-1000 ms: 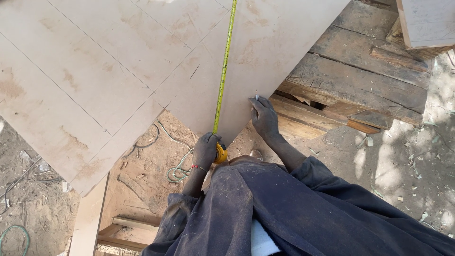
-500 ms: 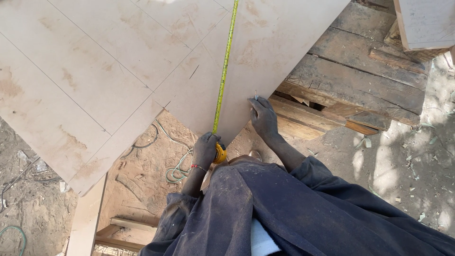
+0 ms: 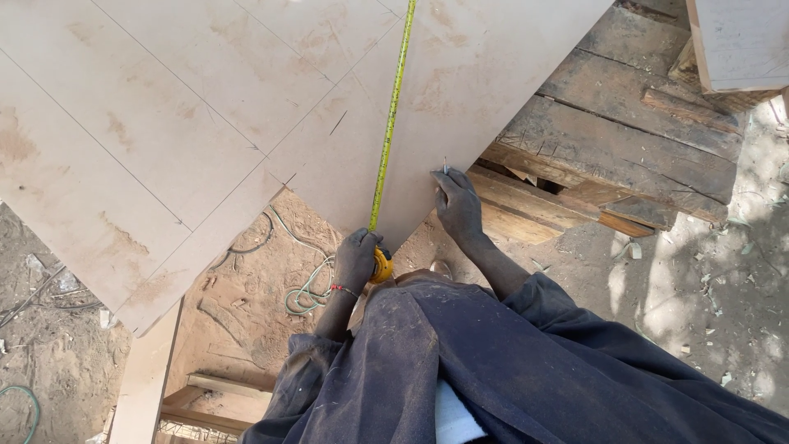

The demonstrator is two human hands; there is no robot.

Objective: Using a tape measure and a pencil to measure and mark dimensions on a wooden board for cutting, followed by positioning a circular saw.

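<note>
left hand [image 3: 357, 257] fist closed, low | right hand [image 3: 457, 205] fingers pinched, forward

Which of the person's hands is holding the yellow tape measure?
The left hand, at the board's near corner, grips the tape measure. The right hand holds a thin marker instead.

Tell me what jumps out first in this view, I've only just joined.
A yellow tape measure runs straight up the middle of the big pale board, its case in the left hand at the board's near corner. The right hand holds a thin pencil at the board's right edge. To the right lie rough wooden planks over sandy ground.
</note>
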